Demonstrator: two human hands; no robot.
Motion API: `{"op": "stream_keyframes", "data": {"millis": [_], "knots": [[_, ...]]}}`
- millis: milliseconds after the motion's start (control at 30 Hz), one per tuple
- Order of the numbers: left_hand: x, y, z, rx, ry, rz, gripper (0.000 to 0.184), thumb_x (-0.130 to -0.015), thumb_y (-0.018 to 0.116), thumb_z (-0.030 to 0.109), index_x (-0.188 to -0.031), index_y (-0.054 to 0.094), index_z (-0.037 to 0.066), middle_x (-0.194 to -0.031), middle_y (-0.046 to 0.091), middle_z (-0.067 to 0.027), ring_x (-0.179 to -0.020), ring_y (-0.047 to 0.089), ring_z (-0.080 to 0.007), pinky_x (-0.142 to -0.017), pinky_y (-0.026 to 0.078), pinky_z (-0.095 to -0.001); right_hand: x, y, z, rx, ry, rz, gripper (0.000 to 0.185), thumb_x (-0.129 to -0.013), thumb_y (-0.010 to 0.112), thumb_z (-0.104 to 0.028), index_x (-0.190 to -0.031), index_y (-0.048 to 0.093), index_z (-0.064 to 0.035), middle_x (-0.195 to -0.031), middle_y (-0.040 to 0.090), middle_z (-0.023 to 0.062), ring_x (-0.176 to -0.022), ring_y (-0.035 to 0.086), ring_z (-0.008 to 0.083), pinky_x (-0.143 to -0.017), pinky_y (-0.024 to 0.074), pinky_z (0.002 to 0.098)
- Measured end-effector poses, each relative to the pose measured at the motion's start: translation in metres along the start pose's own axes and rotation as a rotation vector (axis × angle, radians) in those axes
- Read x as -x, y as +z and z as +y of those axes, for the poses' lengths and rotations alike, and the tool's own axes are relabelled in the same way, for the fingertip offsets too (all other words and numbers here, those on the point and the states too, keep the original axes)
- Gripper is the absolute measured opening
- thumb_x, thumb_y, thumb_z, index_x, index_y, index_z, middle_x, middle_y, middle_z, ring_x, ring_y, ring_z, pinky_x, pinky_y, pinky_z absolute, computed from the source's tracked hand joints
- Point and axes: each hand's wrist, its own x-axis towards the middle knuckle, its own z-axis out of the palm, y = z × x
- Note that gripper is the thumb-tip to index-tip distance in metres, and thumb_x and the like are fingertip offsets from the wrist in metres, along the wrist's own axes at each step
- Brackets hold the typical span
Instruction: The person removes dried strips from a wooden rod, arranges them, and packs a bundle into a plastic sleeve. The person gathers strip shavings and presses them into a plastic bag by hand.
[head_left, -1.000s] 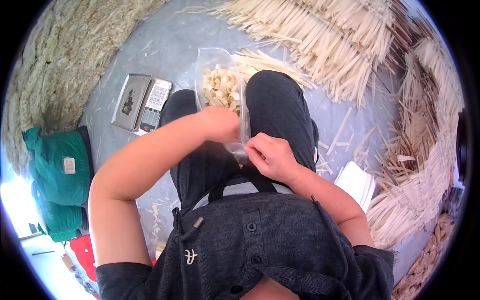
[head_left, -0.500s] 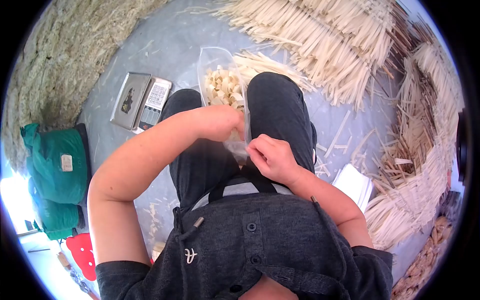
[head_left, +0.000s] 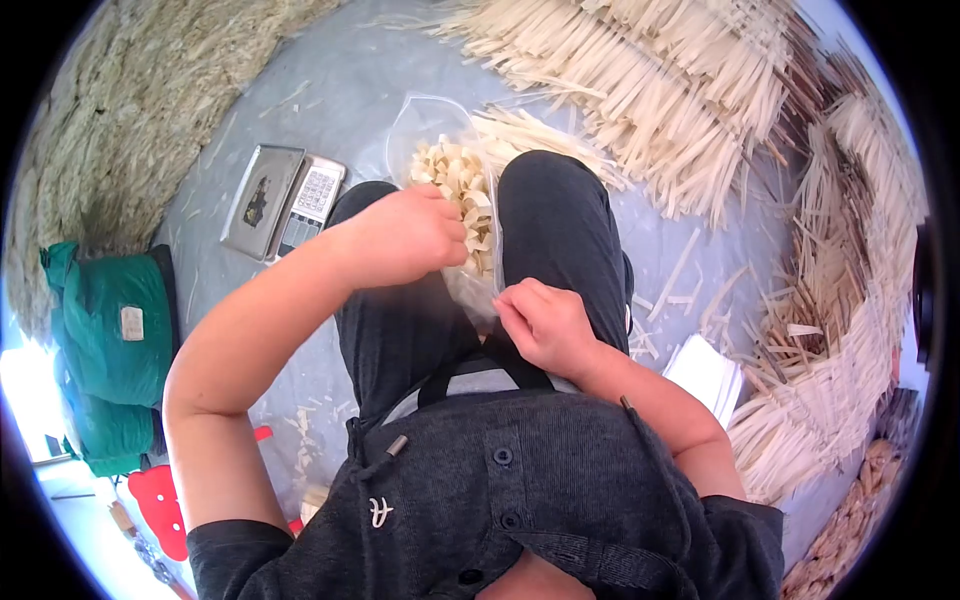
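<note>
A clear plastic bag (head_left: 401, 125) lies between my thighs, its rounded end pointing away from me. Pale, flat, curled pieces (head_left: 462, 172) that look like slices or cut strips fill much of it. My left hand (head_left: 408, 236) is over the bag's left side, fingers curled inward; what they hold, if anything, is hidden. At the bag's near right edge, my right hand (head_left: 545, 322) pinches the plastic between thumb and fingers.
A digital scale (head_left: 318, 190) with a metal tray stands left of my knee. Bundles of pale strips (head_left: 620, 80) lie ahead and to the right. White sheets (head_left: 705, 378) are by my right arm. A green bag (head_left: 115, 330) stands at the left.
My left hand has moved up and left from the bag's near part, uncovering more pale pieces. The bag's left side bulges further left. My right hand stays at the edge.
</note>
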Motion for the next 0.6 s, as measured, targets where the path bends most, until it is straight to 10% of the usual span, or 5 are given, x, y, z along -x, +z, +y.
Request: {"op": "stream_keyframes", "data": {"millis": [600], "knots": [[-0.011, 0.015, -0.004, 0.223, 0.001, 0.224, 0.019, -0.082, 0.064, 0.015, -0.098, 0.072, 0.018, -0.083, 0.064, -0.0013, -0.091, 0.06, -0.0221, -0.084, 0.047, -0.0359, 0.006, -0.009, -0.007, 0.084, 0.093, -0.052, 0.014, -0.084, 0.066, -0.01, -0.079, 0.055, -0.0043, -0.07, 0.057, 0.0107, -0.06, 0.06, 0.0303, -0.054, 0.0486, 0.0396]]}}
